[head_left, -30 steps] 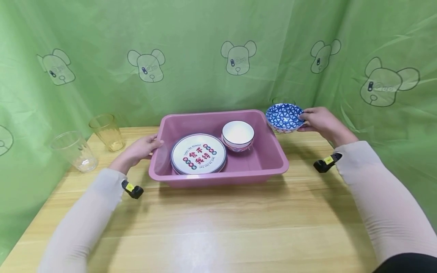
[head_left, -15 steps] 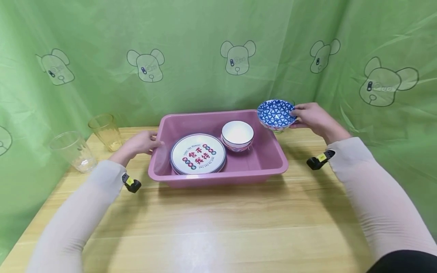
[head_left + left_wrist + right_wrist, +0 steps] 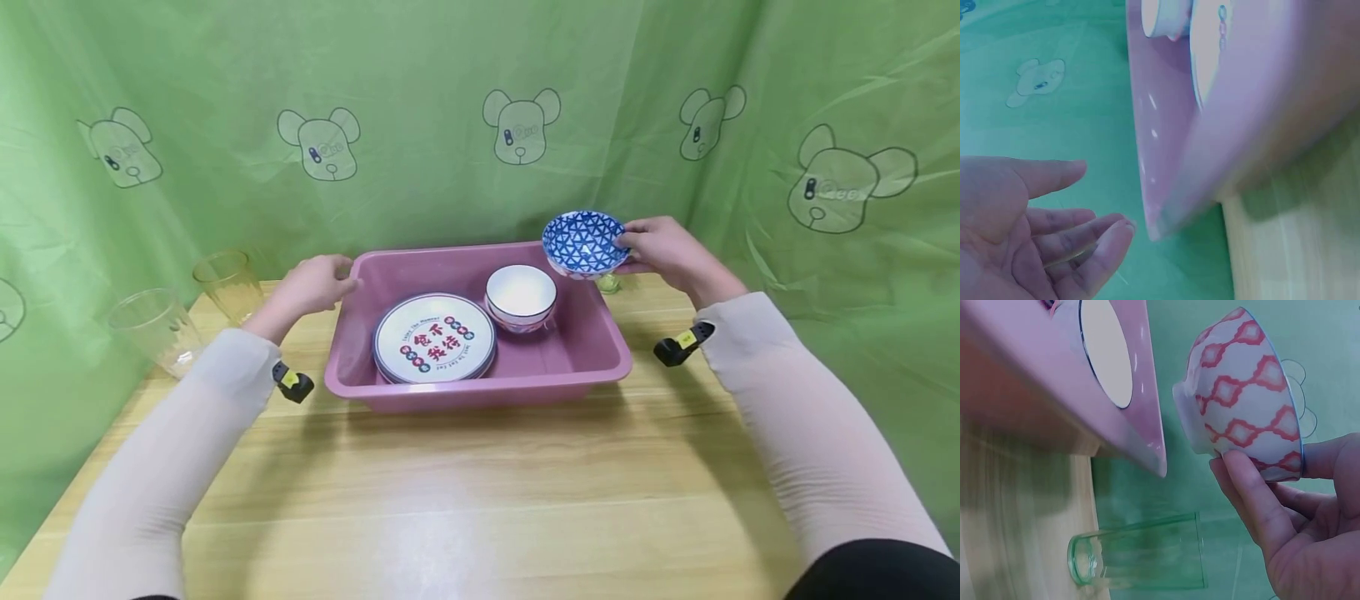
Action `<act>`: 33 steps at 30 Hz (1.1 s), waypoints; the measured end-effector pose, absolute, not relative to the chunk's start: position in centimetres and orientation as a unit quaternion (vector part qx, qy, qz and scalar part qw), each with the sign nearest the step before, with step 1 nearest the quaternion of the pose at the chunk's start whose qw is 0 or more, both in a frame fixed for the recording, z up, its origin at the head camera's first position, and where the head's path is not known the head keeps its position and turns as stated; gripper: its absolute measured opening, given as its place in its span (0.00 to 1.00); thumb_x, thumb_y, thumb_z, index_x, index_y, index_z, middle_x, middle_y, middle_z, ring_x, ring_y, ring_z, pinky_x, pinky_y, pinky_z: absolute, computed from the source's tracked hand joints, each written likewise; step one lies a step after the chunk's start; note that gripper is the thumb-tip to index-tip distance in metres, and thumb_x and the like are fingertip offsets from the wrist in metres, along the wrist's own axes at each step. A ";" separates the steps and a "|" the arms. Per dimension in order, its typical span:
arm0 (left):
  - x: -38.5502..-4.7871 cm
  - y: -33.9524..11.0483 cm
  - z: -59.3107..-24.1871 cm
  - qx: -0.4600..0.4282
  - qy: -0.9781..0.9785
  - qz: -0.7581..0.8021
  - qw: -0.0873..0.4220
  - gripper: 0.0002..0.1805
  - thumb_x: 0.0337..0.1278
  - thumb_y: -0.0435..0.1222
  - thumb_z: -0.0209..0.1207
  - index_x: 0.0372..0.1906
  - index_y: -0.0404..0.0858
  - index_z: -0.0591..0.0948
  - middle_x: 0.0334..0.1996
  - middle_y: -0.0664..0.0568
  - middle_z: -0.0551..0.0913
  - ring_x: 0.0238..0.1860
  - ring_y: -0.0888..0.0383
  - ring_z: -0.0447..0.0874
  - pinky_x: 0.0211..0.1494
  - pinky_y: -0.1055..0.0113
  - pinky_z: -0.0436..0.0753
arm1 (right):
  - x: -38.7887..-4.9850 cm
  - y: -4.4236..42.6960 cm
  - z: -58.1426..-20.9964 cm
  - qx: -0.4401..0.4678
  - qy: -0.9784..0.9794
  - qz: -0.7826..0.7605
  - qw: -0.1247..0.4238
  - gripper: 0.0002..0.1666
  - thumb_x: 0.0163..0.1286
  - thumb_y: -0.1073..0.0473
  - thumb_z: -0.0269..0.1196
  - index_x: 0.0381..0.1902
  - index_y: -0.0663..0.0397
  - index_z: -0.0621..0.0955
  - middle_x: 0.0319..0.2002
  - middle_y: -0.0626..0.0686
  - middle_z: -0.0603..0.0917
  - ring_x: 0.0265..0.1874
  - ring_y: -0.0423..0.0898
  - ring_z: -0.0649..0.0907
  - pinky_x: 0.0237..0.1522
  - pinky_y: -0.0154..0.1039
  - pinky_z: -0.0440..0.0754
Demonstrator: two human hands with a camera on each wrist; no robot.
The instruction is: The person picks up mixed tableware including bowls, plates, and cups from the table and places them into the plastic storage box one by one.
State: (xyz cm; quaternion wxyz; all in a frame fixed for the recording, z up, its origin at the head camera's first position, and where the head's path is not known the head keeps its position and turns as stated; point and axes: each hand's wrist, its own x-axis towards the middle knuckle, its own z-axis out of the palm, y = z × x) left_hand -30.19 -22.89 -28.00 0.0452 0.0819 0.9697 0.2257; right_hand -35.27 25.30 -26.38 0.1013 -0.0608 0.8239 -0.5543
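My right hand (image 3: 667, 250) pinches the rim of a bowl (image 3: 581, 242) between thumb and fingers, over the back right of a pink tub (image 3: 487, 402). Blue triangles cover the bowl's inside; in the right wrist view its outside (image 3: 1244, 394) is white with red diamonds. Inside the tub sit a stack of white plates (image 3: 435, 337) with red lettering, and a white-lined bowl (image 3: 521, 292) to their right, which seems stacked on another. My left hand (image 3: 313, 285) is by the tub's back left corner; the left wrist view shows its loosely bent fingers apart from the tub, holding nothing.
A clear glass (image 3: 153, 329) and an amber glass (image 3: 228, 283) stand at the left of the wooden table (image 3: 480, 500). Behind the tub's right side is a green-tinted glass (image 3: 1141, 550). A green curtain (image 3: 420, 183) hangs around the table's back and sides.
My right hand has carried the patterned bowl leftward and slightly up, from beside the tub to above its back right. My left hand has let go of the tub's left rim and moved up.
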 end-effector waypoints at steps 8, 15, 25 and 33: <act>-30.7 -20.7 -26.6 0.097 0.955 0.280 0.018 0.29 0.71 0.44 0.53 0.69 0.30 0.67 0.58 0.34 0.77 0.51 0.42 0.82 0.57 0.48 0.79 | -35.3 23.7 -26.0 -0.059 0.813 -0.569 0.111 0.30 0.76 0.65 0.49 0.69 0.78 0.58 0.55 0.69 0.70 0.35 0.42 0.86 0.46 0.36 0.84; -31.0 -18.2 -25.8 0.110 0.930 0.352 0.012 0.29 0.71 0.47 0.53 0.68 0.34 0.69 0.62 0.39 0.75 0.55 0.43 0.78 0.57 0.51 0.79 | -35.5 22.4 -25.9 -0.056 0.805 -0.579 0.117 0.29 0.76 0.66 0.49 0.69 0.77 0.59 0.54 0.68 0.71 0.34 0.43 0.86 0.46 0.37 0.84; -32.2 -15.2 -25.5 0.109 0.886 0.449 0.038 0.29 0.72 0.49 0.51 0.70 0.38 0.68 0.65 0.44 0.73 0.50 0.48 0.82 0.55 0.58 0.82 | -35.5 20.7 -25.9 -0.055 0.798 -0.587 0.124 0.29 0.77 0.65 0.48 0.70 0.76 0.59 0.59 0.70 0.69 0.35 0.43 0.86 0.54 0.44 0.80; -33.5 -12.9 -26.2 0.111 0.844 0.521 0.063 0.29 0.72 0.50 0.51 0.70 0.40 0.68 0.65 0.46 0.74 0.58 0.49 0.79 0.62 0.56 0.77 | -35.6 19.8 -26.2 -0.055 0.793 -0.594 0.121 0.28 0.76 0.65 0.49 0.69 0.76 0.61 0.60 0.70 0.69 0.36 0.44 0.86 0.51 0.41 0.82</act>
